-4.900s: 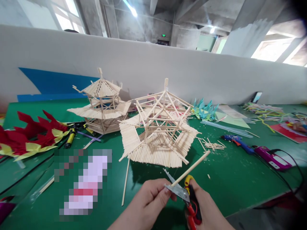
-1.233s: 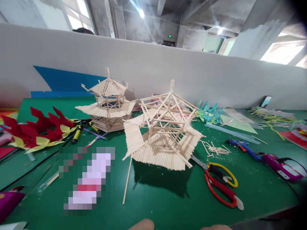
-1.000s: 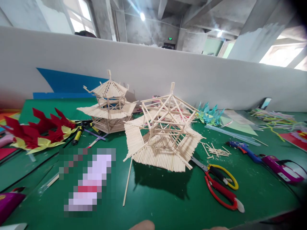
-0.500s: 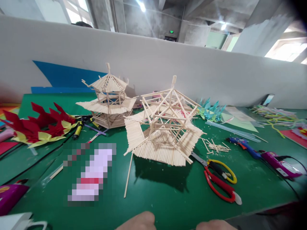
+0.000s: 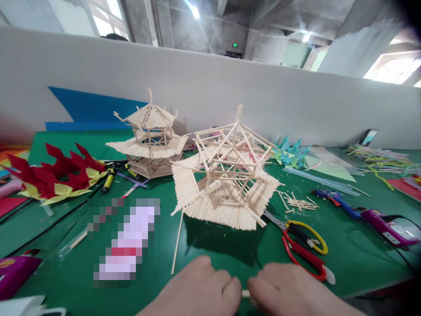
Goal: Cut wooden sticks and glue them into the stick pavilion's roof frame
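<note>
My left hand point(image 5: 200, 292) and my right hand point(image 5: 289, 292) meet at the bottom edge, fingers curled, pinching a short pale wooden stick point(image 5: 245, 293) between them. Just beyond them stands an unfinished stick pavilion roof point(image 5: 226, 184) on the green table point(image 5: 223, 263). Red and yellow scissors point(image 5: 301, 250) lie open-handled to its right, apart from my right hand. A long loose stick point(image 5: 176, 243) leans from the roof's front left corner.
A finished two-tier stick pavilion point(image 5: 149, 136) stands behind left. Red and yellow paper shapes point(image 5: 52, 173) lie far left. Cut stick pieces point(image 5: 296, 202), a blue glue gun point(image 5: 335, 202) and a purple device point(image 5: 388, 226) lie right. A grey partition wall point(image 5: 263, 96) backs the table.
The scissors and long stick were in my hands about five seconds ago; the scissors now lie on the table. My hands have risen into view, together on a short stick.
</note>
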`<state>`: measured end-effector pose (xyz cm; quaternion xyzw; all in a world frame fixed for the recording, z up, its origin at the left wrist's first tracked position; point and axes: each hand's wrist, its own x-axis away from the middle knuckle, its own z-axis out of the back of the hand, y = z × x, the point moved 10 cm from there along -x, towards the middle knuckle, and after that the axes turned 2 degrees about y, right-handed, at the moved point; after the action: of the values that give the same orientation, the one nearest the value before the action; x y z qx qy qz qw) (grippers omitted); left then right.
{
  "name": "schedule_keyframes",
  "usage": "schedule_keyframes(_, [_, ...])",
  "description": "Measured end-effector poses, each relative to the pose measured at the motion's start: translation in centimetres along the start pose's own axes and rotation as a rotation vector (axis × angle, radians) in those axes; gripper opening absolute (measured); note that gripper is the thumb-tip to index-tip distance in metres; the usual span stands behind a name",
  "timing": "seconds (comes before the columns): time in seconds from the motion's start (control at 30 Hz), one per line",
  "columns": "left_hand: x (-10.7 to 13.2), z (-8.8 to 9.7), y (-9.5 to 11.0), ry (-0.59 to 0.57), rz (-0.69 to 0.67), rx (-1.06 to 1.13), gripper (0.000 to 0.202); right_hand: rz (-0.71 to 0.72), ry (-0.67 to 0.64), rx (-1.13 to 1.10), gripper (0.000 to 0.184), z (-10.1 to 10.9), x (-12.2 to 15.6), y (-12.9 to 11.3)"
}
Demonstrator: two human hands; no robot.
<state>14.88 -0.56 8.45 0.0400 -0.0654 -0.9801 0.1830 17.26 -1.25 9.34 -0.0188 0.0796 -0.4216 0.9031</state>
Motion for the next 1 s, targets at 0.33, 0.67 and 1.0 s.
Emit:
schedule_keyframes(0.33, [-1.0,-0.1,-2.9,-0.002,0.199,0.079,0.019,-0.123,-0.02,0.022,0.013,1.8,-1.8,2.3])
schedule_keyframes(0.67, [-0.8,-2.4,-4.9,0.005,0.44,0.203,0.025,-0.237,-0.056,-0.003,0.013,-1.5,-1.7,4.2])
schedule_keyframes(1.0, [-1.0,-4.2,-6.3,-0.003,0.546,0.235,0.024,-0.333,-0.068,0.027,0.016,-3.6,-2.0,5.3])
